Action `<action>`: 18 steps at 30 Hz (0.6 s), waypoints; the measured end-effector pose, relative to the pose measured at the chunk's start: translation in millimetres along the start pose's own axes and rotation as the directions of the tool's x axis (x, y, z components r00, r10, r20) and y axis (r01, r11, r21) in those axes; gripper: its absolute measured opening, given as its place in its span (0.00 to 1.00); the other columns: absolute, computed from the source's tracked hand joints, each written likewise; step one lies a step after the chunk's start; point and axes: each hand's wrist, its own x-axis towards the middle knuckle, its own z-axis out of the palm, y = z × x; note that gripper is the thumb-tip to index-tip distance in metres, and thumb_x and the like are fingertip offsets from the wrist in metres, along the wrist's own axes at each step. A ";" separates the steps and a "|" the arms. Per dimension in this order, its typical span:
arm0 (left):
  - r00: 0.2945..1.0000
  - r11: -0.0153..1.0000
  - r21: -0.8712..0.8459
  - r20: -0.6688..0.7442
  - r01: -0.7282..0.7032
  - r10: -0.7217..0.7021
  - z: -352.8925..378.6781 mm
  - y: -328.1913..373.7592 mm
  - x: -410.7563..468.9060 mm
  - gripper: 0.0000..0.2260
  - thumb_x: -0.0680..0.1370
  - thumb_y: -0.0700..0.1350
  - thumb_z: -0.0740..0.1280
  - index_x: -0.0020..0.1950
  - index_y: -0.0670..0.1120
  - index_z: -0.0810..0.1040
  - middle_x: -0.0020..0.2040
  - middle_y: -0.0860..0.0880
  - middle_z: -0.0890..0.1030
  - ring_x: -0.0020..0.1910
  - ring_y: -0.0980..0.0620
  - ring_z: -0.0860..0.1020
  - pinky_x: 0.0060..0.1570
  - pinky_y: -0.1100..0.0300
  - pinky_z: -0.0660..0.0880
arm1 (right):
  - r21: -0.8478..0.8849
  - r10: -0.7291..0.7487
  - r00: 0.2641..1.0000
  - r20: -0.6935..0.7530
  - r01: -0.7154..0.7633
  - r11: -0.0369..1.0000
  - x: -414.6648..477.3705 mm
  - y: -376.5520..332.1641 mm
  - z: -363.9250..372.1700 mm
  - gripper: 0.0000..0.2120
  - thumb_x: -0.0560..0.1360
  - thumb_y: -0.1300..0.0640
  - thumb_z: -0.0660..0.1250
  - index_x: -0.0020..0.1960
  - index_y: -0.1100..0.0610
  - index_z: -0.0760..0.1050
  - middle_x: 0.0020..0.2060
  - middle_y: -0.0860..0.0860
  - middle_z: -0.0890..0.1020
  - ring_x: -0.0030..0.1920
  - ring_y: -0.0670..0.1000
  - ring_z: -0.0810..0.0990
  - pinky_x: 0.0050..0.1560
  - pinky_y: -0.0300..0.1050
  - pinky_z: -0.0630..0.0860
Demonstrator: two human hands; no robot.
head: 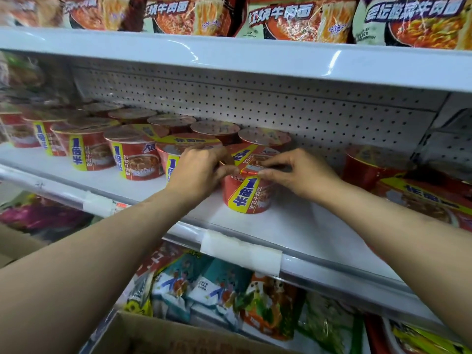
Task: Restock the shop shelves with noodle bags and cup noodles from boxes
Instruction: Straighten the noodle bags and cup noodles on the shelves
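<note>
In the head view, the middle shelf (293, 226) already carries rows of cups (135, 159) across its left and centre, and bags (293, 19) fill the tier at the top of the frame. Bare shelf right of centre suggests more stock is to come, though the contents of the box (178, 338) at the bottom edge are hidden. The current cup (249, 195) stands at centre in the front row. The left hand (201, 172) and right hand (298, 175) flank it, fingers pinching its rim from either side.
</note>
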 end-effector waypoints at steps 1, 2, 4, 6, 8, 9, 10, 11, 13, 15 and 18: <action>1.000 1.000 0.002 0.004 0.002 -0.002 0.4 -1.0 0.9 0.16 0.75 0.58 0.69 0.52 0.46 0.83 0.55 0.42 0.84 0.56 0.39 0.77 0.55 0.47 0.74 | -0.008 0.002 1.000 -0.003 -0.002 1.000 0.0 -1.1 -0.6 0.19 0.73 0.42 0.73 0.60 0.48 0.83 0.59 0.46 0.84 0.58 0.47 0.81 0.54 0.39 0.73; 1.000 1.000 0.007 0.005 0.002 -0.002 0.8 -2.1 1.9 0.15 0.75 0.57 0.69 0.52 0.47 0.83 0.54 0.42 0.84 0.56 0.40 0.77 0.54 0.47 0.74 | -0.012 0.003 1.000 -0.005 -0.003 1.000 0.0 -1.9 -1.4 0.19 0.73 0.42 0.73 0.60 0.48 0.83 0.59 0.46 0.84 0.58 0.47 0.81 0.54 0.39 0.73; 1.000 1.000 0.018 0.012 0.004 -0.004 1.3 -2.2 3.3 0.15 0.75 0.56 0.69 0.53 0.47 0.83 0.54 0.43 0.84 0.56 0.40 0.76 0.53 0.47 0.74 | -0.019 0.006 1.000 -0.002 -0.006 1.000 0.3 -2.5 -2.6 0.19 0.73 0.42 0.73 0.61 0.49 0.83 0.60 0.46 0.83 0.59 0.47 0.80 0.55 0.38 0.73; 1.000 1.000 0.026 0.017 0.001 -0.001 1.7 -3.1 4.6 0.15 0.75 0.57 0.69 0.53 0.47 0.83 0.56 0.43 0.83 0.57 0.40 0.76 0.54 0.46 0.73 | -0.037 0.003 1.000 -0.001 -0.003 0.999 0.9 -3.1 -3.2 0.20 0.73 0.41 0.73 0.61 0.48 0.83 0.60 0.47 0.83 0.59 0.48 0.80 0.57 0.40 0.75; 1.000 1.000 0.030 0.027 -0.001 0.000 1.9 -3.9 6.0 0.15 0.75 0.57 0.69 0.53 0.47 0.83 0.58 0.42 0.83 0.57 0.39 0.76 0.55 0.46 0.73 | -0.050 0.003 1.000 -0.003 -0.003 0.999 1.8 -3.7 -3.5 0.19 0.73 0.41 0.73 0.61 0.48 0.83 0.60 0.47 0.83 0.59 0.49 0.81 0.59 0.43 0.76; 1.000 0.999 0.033 0.031 0.000 -0.001 1.9 -4.1 6.5 0.15 0.75 0.57 0.69 0.53 0.46 0.83 0.58 0.42 0.83 0.57 0.39 0.76 0.56 0.46 0.73 | -0.055 0.003 1.000 -0.002 -0.003 0.999 2.2 -3.8 -3.6 0.19 0.73 0.41 0.73 0.61 0.48 0.83 0.60 0.47 0.83 0.59 0.49 0.81 0.60 0.45 0.77; 0.999 0.999 0.034 0.033 -0.001 0.000 1.6 -4.1 7.0 0.16 0.75 0.57 0.69 0.53 0.46 0.83 0.58 0.41 0.83 0.57 0.39 0.76 0.56 0.46 0.73 | -0.057 0.002 1.000 -0.001 -0.002 0.998 2.7 -3.9 -3.7 0.19 0.73 0.41 0.73 0.61 0.48 0.83 0.60 0.47 0.83 0.59 0.49 0.81 0.59 0.45 0.77; 0.999 0.999 0.033 0.036 0.001 -0.002 1.4 -4.1 7.8 0.16 0.75 0.57 0.69 0.53 0.46 0.83 0.58 0.41 0.83 0.58 0.39 0.76 0.56 0.46 0.73 | -0.059 0.002 1.000 0.001 -0.002 0.998 3.0 -3.9 -3.7 0.19 0.73 0.41 0.73 0.61 0.48 0.83 0.60 0.47 0.83 0.58 0.49 0.81 0.59 0.45 0.77; 0.999 1.000 0.031 0.042 0.004 -0.005 0.5 -3.3 8.1 0.16 0.75 0.57 0.69 0.53 0.46 0.83 0.59 0.42 0.82 0.59 0.40 0.76 0.56 0.45 0.73 | -0.059 0.001 1.000 0.004 -0.001 0.998 3.2 -4.0 -3.9 0.19 0.73 0.41 0.73 0.61 0.48 0.83 0.60 0.47 0.83 0.58 0.49 0.81 0.58 0.44 0.77; 0.999 0.999 0.035 0.047 -0.001 0.000 0.1 -3.2 8.1 0.16 0.75 0.56 0.69 0.53 0.46 0.83 0.59 0.42 0.82 0.59 0.40 0.76 0.56 0.45 0.73 | -0.053 0.003 1.000 0.009 -0.002 0.999 3.3 -4.1 -3.8 0.20 0.73 0.41 0.72 0.61 0.49 0.82 0.61 0.47 0.83 0.59 0.49 0.80 0.57 0.43 0.76; 0.998 0.999 0.035 0.061 0.006 -0.008 0.3 -2.8 7.7 0.16 0.75 0.57 0.69 0.53 0.46 0.82 0.59 0.42 0.82 0.59 0.40 0.75 0.56 0.45 0.74 | -0.046 0.008 1.000 0.016 -0.007 0.999 3.5 -3.4 -3.7 0.20 0.73 0.41 0.72 0.62 0.49 0.82 0.61 0.47 0.83 0.58 0.48 0.80 0.55 0.41 0.75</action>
